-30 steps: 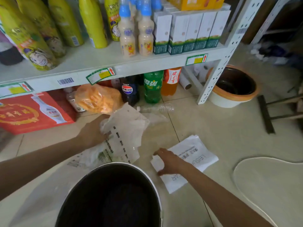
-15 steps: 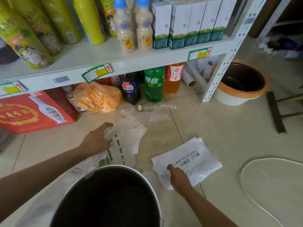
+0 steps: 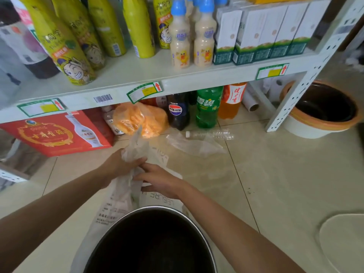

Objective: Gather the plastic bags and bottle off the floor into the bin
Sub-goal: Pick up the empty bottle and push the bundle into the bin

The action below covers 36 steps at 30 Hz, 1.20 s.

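A clear empty plastic bottle (image 3: 209, 134) lies on its side on the tiled floor (image 3: 275, 174) just in front of the shelf unit (image 3: 149, 75), long axis running left to right, white cap pointing left, with a crumpled clear plastic bag (image 3: 194, 145) touching it on the near side. Above the dark round bin (image 3: 151, 243) at the bottom edge, both hands meet: the left hand (image 3: 120, 164) grips a bunched translucent printed bag (image 3: 134, 146), the right hand (image 3: 159, 181) pinches the white bag (image 3: 155, 197) lettered "LEISURE". Half a second earlier that white bag lay flat on the tiles to the right under the right hand; it has since been lifted and brought to the left hand's bundle. Under the shelf stand a Pepsi bottle (image 3: 178, 112), a green Sprite bottle (image 3: 207, 107) and an orange drink bottle (image 3: 232, 100)
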Each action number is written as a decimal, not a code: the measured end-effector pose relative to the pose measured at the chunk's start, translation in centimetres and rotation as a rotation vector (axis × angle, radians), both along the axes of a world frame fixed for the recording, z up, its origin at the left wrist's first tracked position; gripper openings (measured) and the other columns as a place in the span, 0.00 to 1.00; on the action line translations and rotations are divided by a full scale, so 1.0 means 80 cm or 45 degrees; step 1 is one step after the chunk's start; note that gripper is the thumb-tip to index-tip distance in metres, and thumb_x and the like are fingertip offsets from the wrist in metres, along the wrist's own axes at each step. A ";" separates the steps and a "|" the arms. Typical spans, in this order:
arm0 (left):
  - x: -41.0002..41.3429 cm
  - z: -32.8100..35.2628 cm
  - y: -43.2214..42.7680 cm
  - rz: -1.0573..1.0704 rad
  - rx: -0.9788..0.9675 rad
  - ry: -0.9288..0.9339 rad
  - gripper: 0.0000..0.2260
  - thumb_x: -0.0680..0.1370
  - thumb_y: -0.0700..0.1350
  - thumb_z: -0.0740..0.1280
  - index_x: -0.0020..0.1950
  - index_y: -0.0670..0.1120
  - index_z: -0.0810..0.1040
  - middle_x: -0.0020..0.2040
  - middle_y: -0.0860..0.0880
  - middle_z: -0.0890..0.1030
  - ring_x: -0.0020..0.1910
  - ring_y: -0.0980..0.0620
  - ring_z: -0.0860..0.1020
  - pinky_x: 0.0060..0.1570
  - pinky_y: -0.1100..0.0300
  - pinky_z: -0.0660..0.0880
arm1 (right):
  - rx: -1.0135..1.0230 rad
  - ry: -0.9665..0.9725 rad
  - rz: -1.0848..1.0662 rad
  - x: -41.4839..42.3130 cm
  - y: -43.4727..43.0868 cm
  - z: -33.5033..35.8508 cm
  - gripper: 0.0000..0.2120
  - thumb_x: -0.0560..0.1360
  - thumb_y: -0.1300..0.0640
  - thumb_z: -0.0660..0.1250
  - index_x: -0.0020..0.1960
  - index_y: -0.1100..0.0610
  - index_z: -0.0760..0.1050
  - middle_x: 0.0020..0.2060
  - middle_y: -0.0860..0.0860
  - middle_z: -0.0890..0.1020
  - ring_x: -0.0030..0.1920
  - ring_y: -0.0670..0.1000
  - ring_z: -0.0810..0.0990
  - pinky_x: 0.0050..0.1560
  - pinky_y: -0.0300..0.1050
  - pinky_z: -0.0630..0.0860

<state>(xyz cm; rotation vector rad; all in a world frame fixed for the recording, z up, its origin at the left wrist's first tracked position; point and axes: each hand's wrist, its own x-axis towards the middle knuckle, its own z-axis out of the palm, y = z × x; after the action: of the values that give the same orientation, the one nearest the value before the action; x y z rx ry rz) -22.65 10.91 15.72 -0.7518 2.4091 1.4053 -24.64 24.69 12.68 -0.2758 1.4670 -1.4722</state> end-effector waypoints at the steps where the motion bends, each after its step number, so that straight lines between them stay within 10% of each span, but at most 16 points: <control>1: 0.001 -0.005 -0.007 0.049 0.007 -0.003 0.17 0.67 0.50 0.75 0.53 0.47 0.78 0.46 0.48 0.83 0.43 0.52 0.80 0.40 0.59 0.77 | -0.002 -0.011 0.035 -0.003 -0.004 -0.007 0.19 0.76 0.63 0.62 0.67 0.59 0.70 0.64 0.56 0.76 0.63 0.54 0.76 0.66 0.54 0.72; 6: 0.000 -0.030 -0.035 0.096 -0.040 -0.030 0.19 0.60 0.38 0.76 0.47 0.50 0.76 0.41 0.49 0.79 0.39 0.53 0.76 0.34 0.60 0.72 | -0.065 0.013 0.107 -0.040 0.012 -0.036 0.14 0.77 0.61 0.63 0.62 0.63 0.74 0.57 0.54 0.79 0.56 0.51 0.78 0.52 0.45 0.80; 13: -0.014 -0.056 -0.064 -0.045 -0.342 -0.160 0.32 0.65 0.38 0.74 0.68 0.46 0.68 0.61 0.40 0.76 0.49 0.45 0.74 0.49 0.56 0.69 | 0.896 1.076 -0.282 -0.167 0.098 -0.127 0.23 0.72 0.64 0.67 0.66 0.59 0.67 0.67 0.58 0.70 0.63 0.58 0.72 0.61 0.49 0.71; 17: -0.011 -0.065 -0.076 -0.075 -0.390 -0.201 0.36 0.57 0.45 0.72 0.65 0.46 0.71 0.54 0.45 0.77 0.49 0.44 0.76 0.51 0.55 0.70 | 1.277 1.117 0.053 -0.192 0.140 -0.176 0.33 0.74 0.60 0.67 0.74 0.56 0.55 0.76 0.56 0.55 0.70 0.62 0.64 0.65 0.55 0.69; 22: -0.016 -0.074 -0.082 -0.040 -0.342 -0.220 0.27 0.57 0.44 0.72 0.55 0.53 0.72 0.52 0.44 0.79 0.46 0.44 0.77 0.45 0.55 0.74 | 1.459 1.141 0.372 -0.169 0.144 -0.223 0.21 0.76 0.57 0.63 0.67 0.54 0.63 0.66 0.57 0.68 0.63 0.61 0.70 0.60 0.56 0.71; 28: -0.029 -0.063 -0.072 0.081 -0.309 -0.153 0.33 0.59 0.43 0.71 0.65 0.46 0.70 0.52 0.45 0.75 0.49 0.46 0.71 0.48 0.56 0.67 | 0.844 0.627 0.270 -0.165 0.066 -0.158 0.05 0.76 0.56 0.65 0.44 0.57 0.69 0.45 0.54 0.76 0.46 0.56 0.78 0.35 0.44 0.77; 36: -0.036 -0.044 -0.053 0.276 0.103 0.019 0.22 0.68 0.50 0.71 0.59 0.44 0.76 0.52 0.43 0.82 0.45 0.50 0.79 0.43 0.57 0.75 | 0.318 0.525 0.655 -0.093 -0.066 -0.034 0.02 0.75 0.65 0.62 0.44 0.63 0.71 0.40 0.55 0.73 0.45 0.58 0.78 0.43 0.54 0.83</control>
<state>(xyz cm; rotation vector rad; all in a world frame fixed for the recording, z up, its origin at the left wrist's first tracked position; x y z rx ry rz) -25.51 6.63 12.19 -1.0101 2.3223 1.5826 -32.09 19.42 9.98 -0.7734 1.7208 -0.8372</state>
